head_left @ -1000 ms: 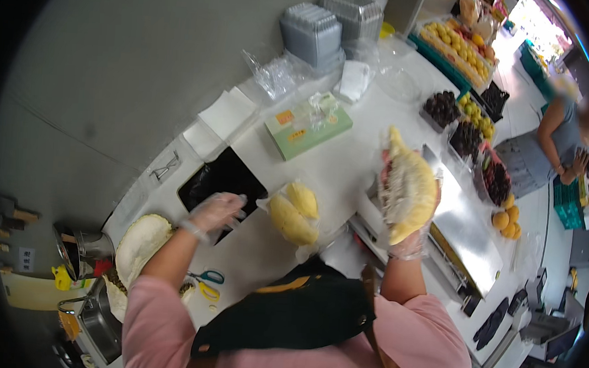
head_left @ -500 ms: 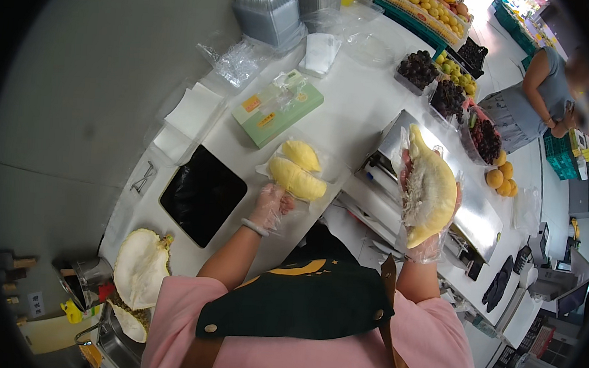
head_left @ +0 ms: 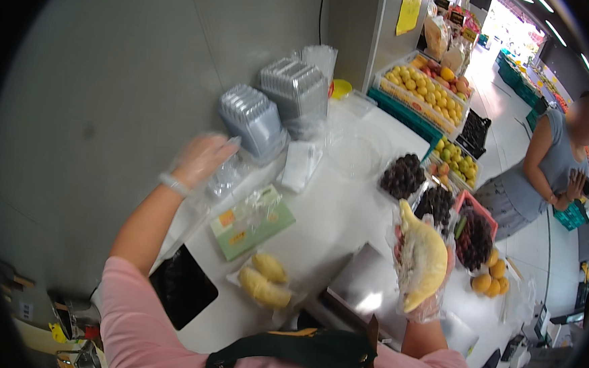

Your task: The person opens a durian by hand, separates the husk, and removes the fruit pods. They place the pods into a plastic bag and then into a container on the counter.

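Observation:
My left hand [head_left: 203, 161], in a clear plastic glove and slightly blurred, is raised at the near edge of a stack of clear plastic boxes [head_left: 248, 117]. Its fingers stretch toward the boxes, and I see nothing held in them. Gloved too, my right hand [head_left: 427, 307] holds up a large, curved yellow piece of durian [head_left: 426, 263] above a metal-topped appliance [head_left: 363, 272]. Most of that hand's fingers are hidden behind the fruit. Two more yellow durian pieces [head_left: 261, 280] lie on clear film on the white table, next to a green box [head_left: 252, 222].
A black tablet-like panel [head_left: 183, 287] lies at the left. Beyond the boxes is another box stack [head_left: 294, 86]. Dark grapes [head_left: 403, 176], orange fruits [head_left: 491, 280] and a crate of yellow fruit [head_left: 423, 91] line the far right. A person [head_left: 539, 158] stands beyond the counter.
My left hand has left the durian pieces on the table and moved up and left to the plastic boxes. My right hand keeps holding its durian piece. The view has tilted upward.

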The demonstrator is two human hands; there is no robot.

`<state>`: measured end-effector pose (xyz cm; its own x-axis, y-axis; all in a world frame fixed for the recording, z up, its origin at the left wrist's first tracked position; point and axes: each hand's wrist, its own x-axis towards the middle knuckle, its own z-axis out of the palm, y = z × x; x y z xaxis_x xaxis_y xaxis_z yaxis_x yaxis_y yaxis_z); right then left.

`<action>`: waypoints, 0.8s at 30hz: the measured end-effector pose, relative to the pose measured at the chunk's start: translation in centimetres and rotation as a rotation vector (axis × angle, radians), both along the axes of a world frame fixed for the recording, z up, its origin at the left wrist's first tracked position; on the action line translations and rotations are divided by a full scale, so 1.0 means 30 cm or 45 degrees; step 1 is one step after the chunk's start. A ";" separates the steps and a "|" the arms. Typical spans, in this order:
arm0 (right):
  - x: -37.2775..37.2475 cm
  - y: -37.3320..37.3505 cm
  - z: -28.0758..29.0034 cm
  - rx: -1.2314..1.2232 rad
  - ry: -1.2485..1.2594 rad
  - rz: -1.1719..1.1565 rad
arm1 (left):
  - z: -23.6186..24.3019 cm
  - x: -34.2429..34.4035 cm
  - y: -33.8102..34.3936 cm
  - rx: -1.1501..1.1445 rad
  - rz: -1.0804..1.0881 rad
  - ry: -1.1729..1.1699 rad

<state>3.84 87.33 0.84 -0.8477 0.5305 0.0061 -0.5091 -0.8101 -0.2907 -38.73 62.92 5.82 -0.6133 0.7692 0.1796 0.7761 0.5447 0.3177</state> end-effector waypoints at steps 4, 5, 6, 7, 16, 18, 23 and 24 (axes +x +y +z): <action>0.028 0.090 -0.088 -0.099 -0.029 -0.064 | -0.090 -0.215 0.453 0.214 -0.040 0.510; 0.036 0.101 -0.103 -0.138 -0.055 -0.123 | -0.100 -0.235 0.567 0.078 0.003 0.483; 0.043 0.112 -0.117 -0.175 -0.082 -0.184 | -0.132 -0.267 0.660 0.046 0.048 0.463; 0.042 0.098 -0.082 -0.274 -0.150 -0.276 | -0.171 -0.300 0.736 0.010 0.096 0.442; 0.061 0.154 -0.161 -0.533 -0.225 -0.454 | -0.103 -0.315 0.887 -0.328 0.421 0.038; 0.057 0.146 -0.134 -0.581 -0.212 -0.461 | -0.088 -0.317 0.907 -0.348 0.422 0.050; 0.065 0.135 -0.139 -0.545 -0.066 -0.336 | -0.076 -0.303 0.929 -0.308 0.484 -0.058; 0.065 0.135 -0.137 -0.561 -0.091 -0.357 | -0.076 -0.296 0.932 -0.293 0.474 -0.049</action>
<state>5.79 91.39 -3.28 -0.6627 0.6765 -0.3211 -0.7155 -0.6986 0.0050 -47.60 90.87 3.54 -0.8590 0.5120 0.0010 0.5037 0.8448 0.1807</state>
